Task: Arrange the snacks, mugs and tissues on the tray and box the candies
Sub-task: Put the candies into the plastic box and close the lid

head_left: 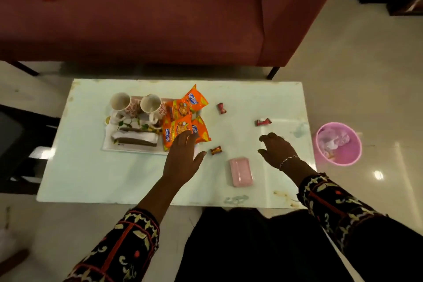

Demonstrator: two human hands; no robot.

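Here both hands spread empty, an orange candy [215, 150] between them.

A home living room: a maroon sofa [160, 18] stands beyond the fingers, past a low white coffee table [114, 178] on tiled floor [354, 75].

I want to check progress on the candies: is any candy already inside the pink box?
No, the pink box is shut, and three wrapped candies still lie loose on the table.
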